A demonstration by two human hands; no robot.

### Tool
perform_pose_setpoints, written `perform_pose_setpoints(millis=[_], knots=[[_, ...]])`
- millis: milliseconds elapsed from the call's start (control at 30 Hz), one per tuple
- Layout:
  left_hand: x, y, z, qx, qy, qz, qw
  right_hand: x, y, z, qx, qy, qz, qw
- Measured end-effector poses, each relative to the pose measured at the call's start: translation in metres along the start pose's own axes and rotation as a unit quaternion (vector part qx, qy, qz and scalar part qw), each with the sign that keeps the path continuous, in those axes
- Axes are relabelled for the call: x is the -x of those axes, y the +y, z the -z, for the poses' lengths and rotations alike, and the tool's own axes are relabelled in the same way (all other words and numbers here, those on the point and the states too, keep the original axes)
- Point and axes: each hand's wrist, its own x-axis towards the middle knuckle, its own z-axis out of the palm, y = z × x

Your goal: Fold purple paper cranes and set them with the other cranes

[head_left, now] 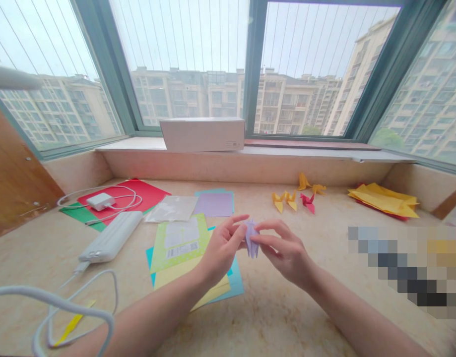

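Holds folded lilac paper [252, 240] in front of the white box [203, 136], just right of its right end. Grasps the paper's left side with the left hand [225, 243], thumb and fingers closed on it; pinches the right side with the fingers of the right hand [285, 248]. Records, right of the box and forward of it, yellow cranes [291, 201], a red crane [307, 202] and, farther right, yellow sheets [384, 199]. Notes, forward and left of the box, a white power bank [111, 237].
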Motion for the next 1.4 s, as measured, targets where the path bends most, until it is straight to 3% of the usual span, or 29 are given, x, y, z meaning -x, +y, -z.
perform_pose_setpoints(millis=[200, 467, 633, 733, 833, 900, 967, 1067, 1167, 1400], knots=[[-0.002, 0.005, 0.001, 0.006, 0.039, -0.026, 0.999, 0.000, -0.002, -0.002, -0.006, -0.020, -0.041, 0.999], [-0.001, 0.001, 0.000, 0.037, 0.025, -0.049, 0.998, 0.000, -0.001, -0.007, -0.055, -0.026, -0.129, 0.990], [0.001, 0.003, -0.001, 0.018, 0.014, -0.056, 0.998, -0.001, 0.005, -0.008, -0.111, 0.045, -0.182, 0.976], [0.000, 0.003, 0.001, -0.058, 0.018, -0.041, 0.997, -0.001, 0.009, -0.007, -0.142, 0.084, -0.210, 0.964], [0.001, 0.000, 0.002, -0.133, -0.049, 0.002, 0.990, -0.002, 0.009, -0.007, -0.169, 0.113, -0.229, 0.952], [0.003, -0.003, 0.002, -0.142, -0.105, 0.036, 0.984, -0.003, 0.007, -0.007, -0.194, 0.120, -0.241, 0.944], [0.004, -0.005, 0.001, -0.137, -0.125, 0.055, 0.981, -0.004, 0.004, -0.009, -0.227, 0.124, -0.259, 0.931], [0.004, -0.006, -0.001, -0.110, -0.098, 0.054, 0.988, -0.004, 0.002, -0.010, -0.252, 0.132, -0.289, 0.914], [0.005, -0.004, -0.003, -0.064, -0.064, 0.038, 0.995, -0.004, 0.001, -0.011, -0.208, 0.135, -0.309, 0.918], [0.010, -0.001, -0.007, -0.015, -0.062, 0.040, 0.997, -0.006, -0.007, -0.011, -0.212, 0.071, -0.358, 0.907]])
